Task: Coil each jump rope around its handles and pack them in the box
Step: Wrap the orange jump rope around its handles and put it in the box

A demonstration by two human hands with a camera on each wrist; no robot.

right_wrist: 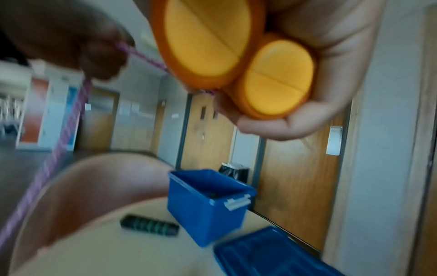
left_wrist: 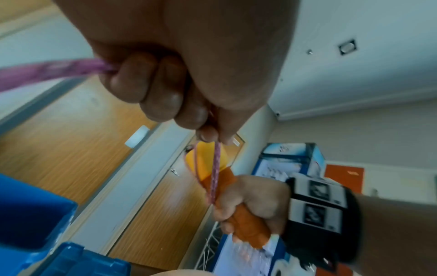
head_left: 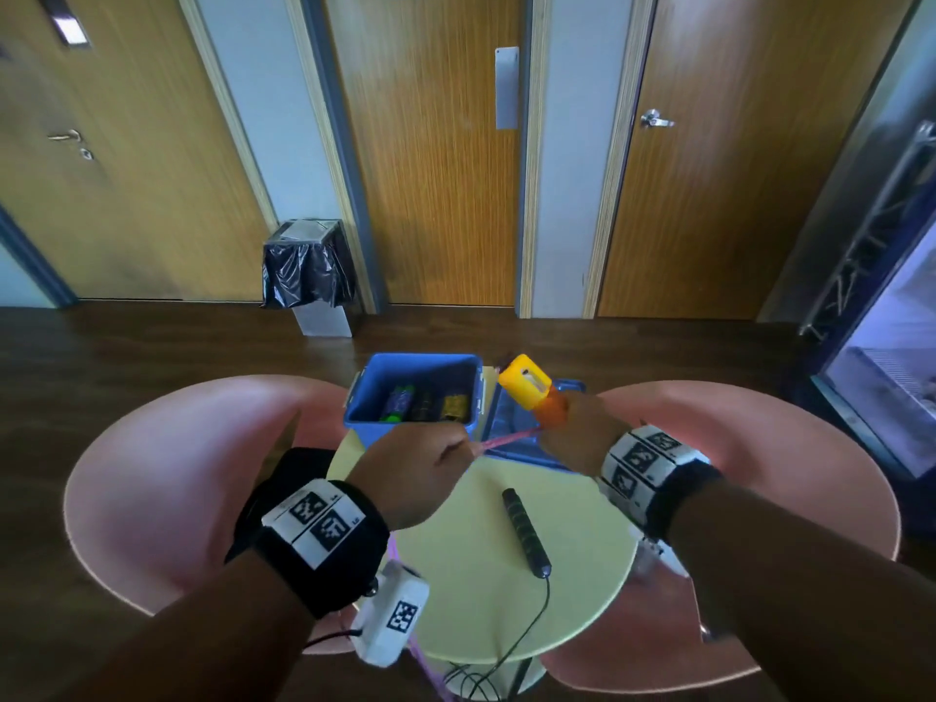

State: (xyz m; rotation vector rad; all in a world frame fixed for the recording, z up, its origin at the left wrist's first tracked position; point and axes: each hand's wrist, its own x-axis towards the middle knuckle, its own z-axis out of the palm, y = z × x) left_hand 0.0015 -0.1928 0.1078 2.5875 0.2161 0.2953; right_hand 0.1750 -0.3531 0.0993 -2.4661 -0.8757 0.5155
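Wooden doors (head_left: 435,159) back a round yellow desk (head_left: 486,590). Over it, the right hand (head_left: 582,433) grips two orange handles (head_left: 532,392) together, while the left hand (head_left: 425,473) pinches the pink rope (head_left: 506,440) stretched taut between the hands. Beyond the left hand sits the blue box (head_left: 413,392), open, with coiled ropes inside; its lid (head_left: 516,438) lies under the right hand. A black handle (head_left: 527,534) lies nearer, between the wrists.

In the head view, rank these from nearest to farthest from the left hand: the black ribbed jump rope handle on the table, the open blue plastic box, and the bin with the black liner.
1. Black ribbed jump rope handle, on the yellow table just right of the left hand.
2. Open blue plastic box, at the table's far edge.
3. Bin with the black liner, on the floor by the doors.
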